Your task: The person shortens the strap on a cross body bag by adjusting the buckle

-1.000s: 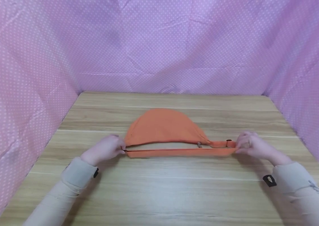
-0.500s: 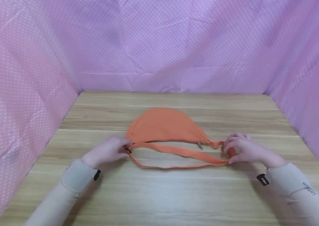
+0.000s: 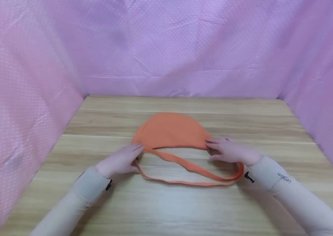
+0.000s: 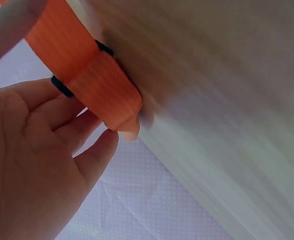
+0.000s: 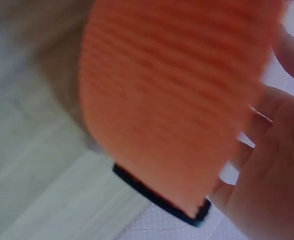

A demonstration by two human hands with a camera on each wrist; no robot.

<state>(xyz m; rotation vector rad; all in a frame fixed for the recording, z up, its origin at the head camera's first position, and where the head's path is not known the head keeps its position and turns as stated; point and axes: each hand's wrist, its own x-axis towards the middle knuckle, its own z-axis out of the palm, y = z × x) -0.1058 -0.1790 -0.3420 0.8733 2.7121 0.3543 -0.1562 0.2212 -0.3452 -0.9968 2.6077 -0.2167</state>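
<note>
An orange half-moon waist bag [image 3: 172,129] lies flat on the table, its curved side away from me. Its orange strap [image 3: 194,166] forms a loose loop on the near side. My left hand [image 3: 120,160] rests at the bag's left corner, fingers loosely extended. In the left wrist view, folded webbing [image 4: 106,90] with a black slider [image 4: 61,86] passes in front of those fingers. My right hand [image 3: 231,150] reaches over the bag's right corner with fairly straight fingers, covering most of the zipper pull. Blurred strap and a black buckle [image 5: 159,195] show close up in the right wrist view.
The wood-grain table [image 3: 166,209] extends around the bag on every side. Pink dotted cloth [image 3: 166,49] hangs behind it and along both sides.
My right hand has let go of the strap's end and moved left to the bag's corner. The taut strap has slackened into a loop nearer me. My left hand has loosened and shifted slightly right.
</note>
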